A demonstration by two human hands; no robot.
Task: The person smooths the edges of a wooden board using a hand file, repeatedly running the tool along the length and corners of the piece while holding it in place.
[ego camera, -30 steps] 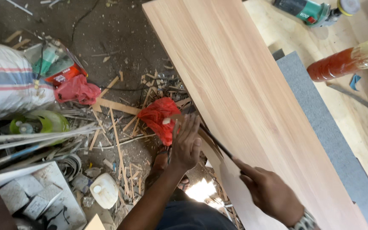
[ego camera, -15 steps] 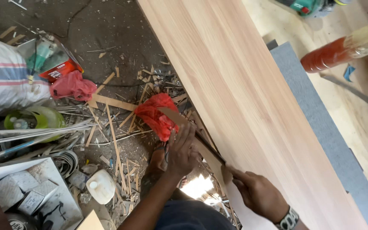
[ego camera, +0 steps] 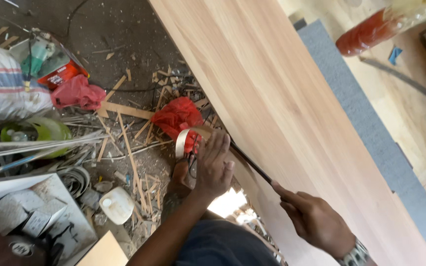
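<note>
A long pale wooden board [ego camera: 292,113] lies slantwise across the worktop [ego camera: 371,93], its near long edge overhanging a littered floor [ego camera: 119,39]. The left hand [ego camera: 213,165] rests at that near edge, fingers [ego camera: 218,145] spread and loosely curled around a thin strip of edge banding [ego camera: 186,138] that curls away from the board's side. The right hand [ego camera: 316,221], farther along the same edge toward the near corner, has its fingers clenched on the handle end of a slim dark blade [ego camera: 250,162], which lies along the board's edge and reaches up to the left hand. A wristwatch [ego camera: 356,256] sits on the right wrist. On the floor just beyond the left hand lies a red plastic bag [ego camera: 176,116] among wood offcuts [ego camera: 124,111], with a white jug [ego camera: 117,204] nearby. An orange bottle [ego camera: 371,32] rests at the worktop's far side.
</note>
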